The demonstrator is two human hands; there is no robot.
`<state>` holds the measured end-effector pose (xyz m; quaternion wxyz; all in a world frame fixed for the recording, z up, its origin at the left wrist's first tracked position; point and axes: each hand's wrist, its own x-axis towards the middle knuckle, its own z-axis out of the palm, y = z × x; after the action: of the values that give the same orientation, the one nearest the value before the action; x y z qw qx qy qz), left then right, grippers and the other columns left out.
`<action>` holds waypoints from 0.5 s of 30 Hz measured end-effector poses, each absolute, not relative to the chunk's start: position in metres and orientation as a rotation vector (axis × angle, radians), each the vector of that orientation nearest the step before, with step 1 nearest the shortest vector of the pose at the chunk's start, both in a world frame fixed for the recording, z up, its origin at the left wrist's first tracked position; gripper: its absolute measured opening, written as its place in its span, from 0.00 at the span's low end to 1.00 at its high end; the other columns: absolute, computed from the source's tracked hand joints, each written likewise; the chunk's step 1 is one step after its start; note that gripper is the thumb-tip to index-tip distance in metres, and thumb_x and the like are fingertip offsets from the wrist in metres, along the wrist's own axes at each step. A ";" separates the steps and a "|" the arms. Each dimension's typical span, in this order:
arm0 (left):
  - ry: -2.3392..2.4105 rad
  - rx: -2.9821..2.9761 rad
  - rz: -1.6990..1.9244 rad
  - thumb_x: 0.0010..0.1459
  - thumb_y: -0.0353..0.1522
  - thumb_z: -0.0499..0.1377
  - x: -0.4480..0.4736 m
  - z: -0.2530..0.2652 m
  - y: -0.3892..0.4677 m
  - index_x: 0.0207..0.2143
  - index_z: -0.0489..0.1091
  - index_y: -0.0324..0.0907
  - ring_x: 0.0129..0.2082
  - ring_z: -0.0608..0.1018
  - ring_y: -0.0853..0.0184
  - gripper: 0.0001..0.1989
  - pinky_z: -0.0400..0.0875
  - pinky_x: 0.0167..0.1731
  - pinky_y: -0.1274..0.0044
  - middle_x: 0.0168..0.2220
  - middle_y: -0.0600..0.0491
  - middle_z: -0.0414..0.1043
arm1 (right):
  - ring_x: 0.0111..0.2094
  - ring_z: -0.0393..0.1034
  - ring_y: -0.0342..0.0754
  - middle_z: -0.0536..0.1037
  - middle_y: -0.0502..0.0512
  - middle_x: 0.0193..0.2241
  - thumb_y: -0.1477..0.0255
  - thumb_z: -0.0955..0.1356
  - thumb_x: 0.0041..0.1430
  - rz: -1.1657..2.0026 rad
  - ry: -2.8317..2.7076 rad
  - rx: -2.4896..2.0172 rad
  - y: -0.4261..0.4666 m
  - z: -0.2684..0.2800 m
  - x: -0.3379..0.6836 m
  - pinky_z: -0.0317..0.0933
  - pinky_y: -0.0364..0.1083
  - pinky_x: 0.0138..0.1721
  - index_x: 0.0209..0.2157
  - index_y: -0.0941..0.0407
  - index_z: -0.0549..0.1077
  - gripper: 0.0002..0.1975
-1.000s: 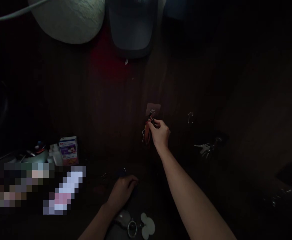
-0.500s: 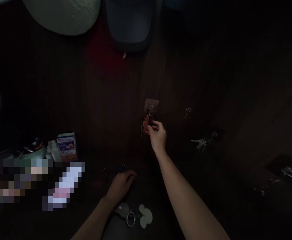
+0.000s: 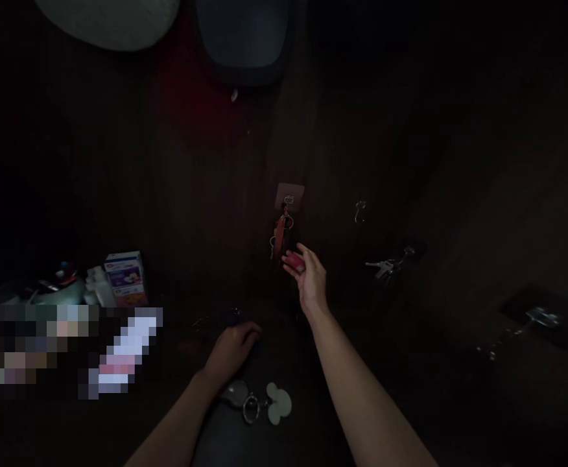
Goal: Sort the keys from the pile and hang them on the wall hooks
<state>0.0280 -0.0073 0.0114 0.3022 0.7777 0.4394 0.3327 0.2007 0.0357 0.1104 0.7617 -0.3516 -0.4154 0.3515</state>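
Dim, dark brown wall (image 3: 206, 194): red-strapped key bunch (image 3: 280, 235) already hung from the adhesive hook (image 3: 288, 200); mouse-head charm (image 3: 279, 403) lay on the tabletop (image 3: 245, 447), not hung. Right hand (image 3: 312, 280), arm extended, was just beside the bunch, palm up, fingers loosely spread behind a red tag (image 3: 295, 261), thumb apart. Left hand (image 3: 230, 350) rested lower; couldn't tell its fingers' grip.

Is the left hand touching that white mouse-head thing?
Apart. The head view shows a strip of dark surface between the left hand and the white mouse-head thing.
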 end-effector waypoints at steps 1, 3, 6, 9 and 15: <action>1.162 2.062 0.883 0.56 0.31 0.50 0.028 0.011 -0.007 0.35 0.73 0.48 0.38 0.77 0.66 0.12 0.67 0.39 0.80 0.37 0.57 0.78 | 0.36 0.75 0.48 0.79 0.54 0.34 0.58 0.66 0.52 0.769 -0.906 -0.770 0.035 0.111 0.201 0.68 0.47 0.36 0.44 0.54 0.70 0.20; 1.162 2.063 0.879 0.56 0.31 0.50 0.028 0.010 -0.007 0.35 0.73 0.48 0.38 0.77 0.66 0.12 0.67 0.39 0.80 0.37 0.57 0.78 | 0.35 0.75 0.48 0.79 0.54 0.34 0.60 0.67 0.51 0.769 -0.916 -0.795 0.033 0.113 0.203 0.68 0.47 0.37 0.43 0.54 0.71 0.18; 1.169 2.070 0.864 0.56 0.31 0.50 0.028 0.011 -0.007 0.35 0.73 0.47 0.39 0.77 0.66 0.12 0.66 0.39 0.79 0.37 0.56 0.77 | 0.35 0.75 0.48 0.79 0.53 0.31 0.63 0.69 0.48 0.747 -0.948 -0.851 0.033 0.122 0.203 0.67 0.47 0.38 0.38 0.55 0.73 0.16; 1.167 2.077 0.852 0.57 0.31 0.49 0.028 0.012 -0.008 0.36 0.73 0.47 0.39 0.77 0.66 0.13 0.66 0.39 0.79 0.37 0.56 0.77 | 0.33 0.75 0.47 0.79 0.50 0.26 0.66 0.72 0.43 0.735 -0.968 -0.890 0.034 0.135 0.202 0.67 0.46 0.37 0.35 0.56 0.73 0.15; 1.196 2.090 0.807 0.57 0.31 0.49 0.028 0.013 -0.008 0.37 0.73 0.47 0.40 0.77 0.68 0.13 0.66 0.40 0.81 0.39 0.57 0.77 | 0.26 0.72 0.45 0.76 0.47 0.20 0.68 0.73 0.38 0.708 -1.089 -1.073 0.041 0.164 0.200 0.64 0.43 0.29 0.35 0.57 0.70 0.19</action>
<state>0.0280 -0.0076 0.0126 0.2963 0.7860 0.4498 0.3035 0.2005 0.0413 0.1642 0.6657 -0.4754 -0.4823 0.3134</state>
